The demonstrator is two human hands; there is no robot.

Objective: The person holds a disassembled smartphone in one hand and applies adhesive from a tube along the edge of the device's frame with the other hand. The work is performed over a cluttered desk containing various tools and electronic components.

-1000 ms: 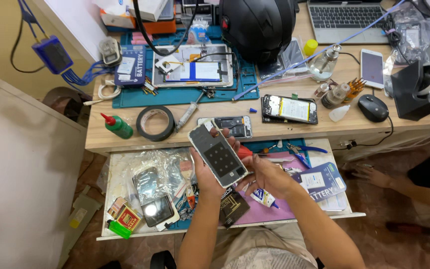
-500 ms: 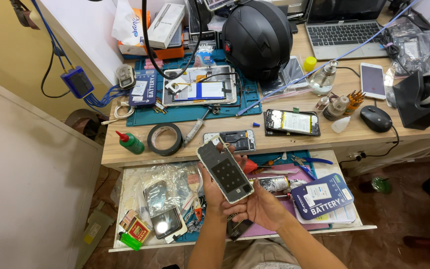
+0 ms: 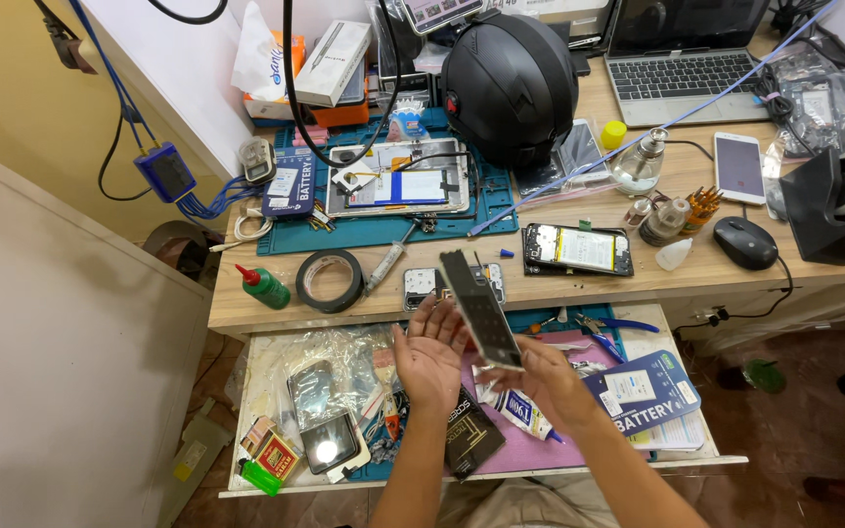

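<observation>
While the right hand (image 3: 545,376) pinches the lower end of a dark phone panel (image 3: 481,311), the panel stands tilted above the open drawer (image 3: 266,367), with its upper end reaching up over the front edge of the bench (image 3: 638,279). The fingers of this hand are pressed on the bottom edge of the panel, and the thumb lies on its side. The left hand (image 3: 430,354) is spread open with the palm up, just beside the panel on its left; whether its fingertips touch the panel, I cannot tell.

Under the hands, in the drawer, lie a tube of glue (image 3: 512,406), a blue battery box (image 3: 643,391), a purple mat (image 3: 530,450) and a dark packet (image 3: 469,435). At the left part of the drawer are plastic bags and a phone (image 3: 328,440) with a bright spot on its screen.

On the bench, just behind the panel, lies a small phone frame (image 3: 421,286). To the left of it are a roll of black tape (image 3: 330,281), a syringe (image 3: 385,266) and a green bottle with red tip (image 3: 266,288). To the right is an opened phone (image 3: 579,249) that shows its battery. Farther back are a black helmet (image 3: 511,83), a laptop (image 3: 687,59), a white phone (image 3: 738,166) and a black mouse (image 3: 745,242).
</observation>
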